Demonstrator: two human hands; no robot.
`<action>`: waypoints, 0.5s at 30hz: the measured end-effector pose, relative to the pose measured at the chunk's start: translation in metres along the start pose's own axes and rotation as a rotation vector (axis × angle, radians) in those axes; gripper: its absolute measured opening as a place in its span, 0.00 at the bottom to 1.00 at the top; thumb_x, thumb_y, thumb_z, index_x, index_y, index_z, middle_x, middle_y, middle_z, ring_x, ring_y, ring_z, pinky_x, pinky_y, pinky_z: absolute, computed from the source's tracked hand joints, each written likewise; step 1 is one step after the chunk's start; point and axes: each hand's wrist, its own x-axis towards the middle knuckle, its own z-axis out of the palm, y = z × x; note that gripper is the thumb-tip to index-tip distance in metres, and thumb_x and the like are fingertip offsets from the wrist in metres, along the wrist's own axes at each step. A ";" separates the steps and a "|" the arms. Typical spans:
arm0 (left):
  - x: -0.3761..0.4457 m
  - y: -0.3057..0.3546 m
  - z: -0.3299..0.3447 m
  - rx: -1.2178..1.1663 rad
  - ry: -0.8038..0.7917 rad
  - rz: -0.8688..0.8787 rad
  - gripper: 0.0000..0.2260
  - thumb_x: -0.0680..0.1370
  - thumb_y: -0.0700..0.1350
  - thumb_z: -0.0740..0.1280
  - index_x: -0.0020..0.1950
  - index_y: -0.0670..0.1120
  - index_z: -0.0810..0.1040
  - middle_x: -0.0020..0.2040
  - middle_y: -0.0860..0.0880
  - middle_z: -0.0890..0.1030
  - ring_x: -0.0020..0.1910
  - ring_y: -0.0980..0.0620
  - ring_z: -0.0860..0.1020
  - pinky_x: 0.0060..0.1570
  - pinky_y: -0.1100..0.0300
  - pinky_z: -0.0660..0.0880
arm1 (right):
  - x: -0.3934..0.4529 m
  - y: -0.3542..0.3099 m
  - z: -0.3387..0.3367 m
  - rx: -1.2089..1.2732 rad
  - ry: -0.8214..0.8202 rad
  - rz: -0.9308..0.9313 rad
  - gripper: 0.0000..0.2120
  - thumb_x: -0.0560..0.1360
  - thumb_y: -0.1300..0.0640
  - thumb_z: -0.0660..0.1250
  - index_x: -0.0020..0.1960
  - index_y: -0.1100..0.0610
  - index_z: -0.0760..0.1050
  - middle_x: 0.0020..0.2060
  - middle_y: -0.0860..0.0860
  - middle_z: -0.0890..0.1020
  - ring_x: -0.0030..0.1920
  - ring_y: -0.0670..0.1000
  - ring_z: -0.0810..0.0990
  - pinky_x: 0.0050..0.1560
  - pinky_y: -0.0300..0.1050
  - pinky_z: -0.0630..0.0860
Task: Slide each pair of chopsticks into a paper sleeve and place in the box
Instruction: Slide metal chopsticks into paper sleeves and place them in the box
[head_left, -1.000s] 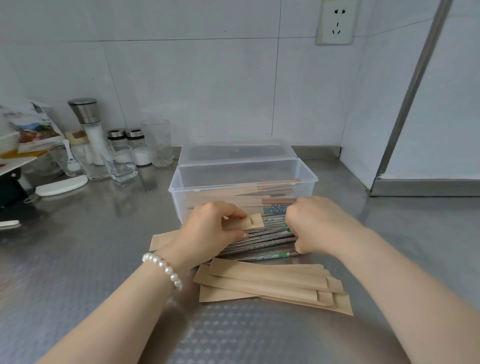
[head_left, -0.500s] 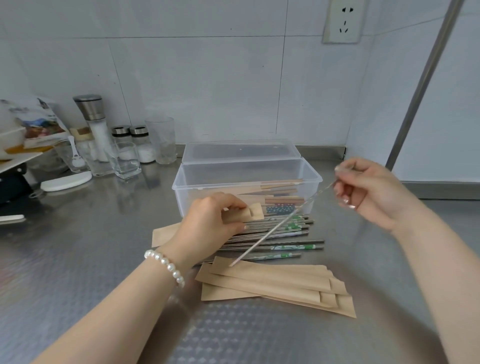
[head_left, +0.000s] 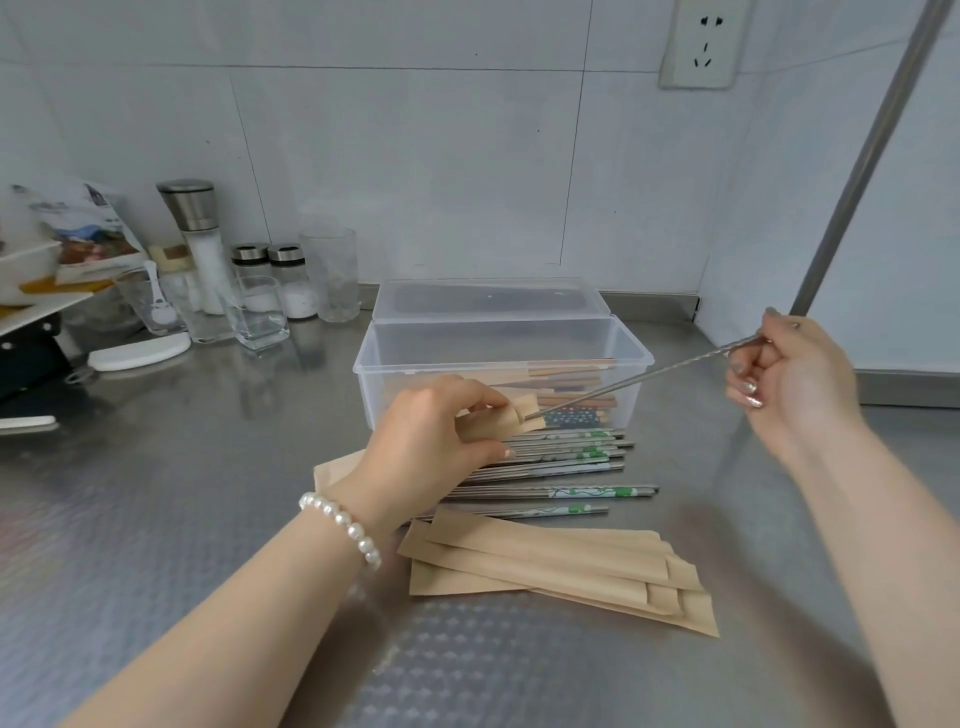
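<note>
1. While the left hand (head_left: 436, 436) pinches the paper sleeve (head_left: 511, 423) near its open mouth, just in front of the box (head_left: 631, 353), its grip should stay clamped lightly, so the mouth is not pressed flat.
2. The right hand (head_left: 789, 379) holds the metal chopsticks (head_left: 623, 382) by their far end, fingers curled round them, with the tips right at the sleeve's mouth (whether they are already inside cannot be told).
3. Best to bring the chopsticks down in line with the sleeve, then push along its length; at the present slant the tips would likely dig into the paper.
4. Check that both sticks go in together.
5. The sleeved pair then belongs in the box, beside those already lying there; loose chopsticks (head_left: 566, 467) and spare sleeves (head_left: 561, 571) wait on the bench (head_left: 182, 493).
</note>
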 end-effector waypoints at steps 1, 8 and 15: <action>0.000 0.000 0.000 -0.002 0.003 0.002 0.17 0.65 0.46 0.76 0.52 0.50 0.80 0.43 0.54 0.78 0.41 0.55 0.74 0.44 0.63 0.70 | -0.001 0.000 0.002 -0.004 -0.017 0.011 0.13 0.79 0.60 0.56 0.36 0.55 0.60 0.17 0.52 0.70 0.17 0.47 0.59 0.23 0.32 0.53; 0.000 0.001 -0.001 -0.057 0.031 0.006 0.16 0.65 0.43 0.76 0.51 0.47 0.81 0.41 0.57 0.77 0.41 0.57 0.74 0.42 0.77 0.67 | -0.015 0.007 0.019 -0.184 -0.262 0.153 0.13 0.75 0.62 0.62 0.33 0.58 0.63 0.15 0.51 0.66 0.16 0.47 0.59 0.22 0.31 0.52; 0.000 0.003 0.002 -0.064 -0.008 0.066 0.17 0.65 0.42 0.77 0.52 0.45 0.82 0.39 0.62 0.74 0.39 0.64 0.74 0.42 0.79 0.65 | -0.027 0.010 0.022 -0.464 -0.534 0.301 0.08 0.64 0.62 0.68 0.32 0.59 0.69 0.18 0.52 0.70 0.19 0.45 0.65 0.19 0.35 0.57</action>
